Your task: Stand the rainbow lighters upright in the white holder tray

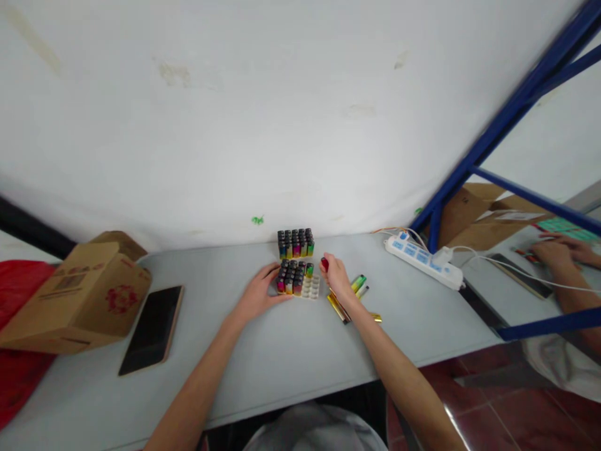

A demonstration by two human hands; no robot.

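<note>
A white tray (310,289) with round sockets stands on the table, and upright lighters (290,275) with black tops fill its left part. Bare sockets show at its right end. My left hand (259,292) grips the tray's left side, thumb at the front and fingers behind. Just right of the tray, my right hand (339,275) is closed on a red lighter (324,264), which is partly hidden by the fingers. Several loose shiny lighters (336,307) in gold and green lie beneath and beside my right wrist. Behind the tray stands a second block of upright lighters (295,244).
A cardboard box (79,294) and a dark-screened phone (153,329) lie at the left. On the right are a white power strip (425,260) with cables and a blue metal frame (498,125). Beyond the frame, another person's hands (558,250) work at a table.
</note>
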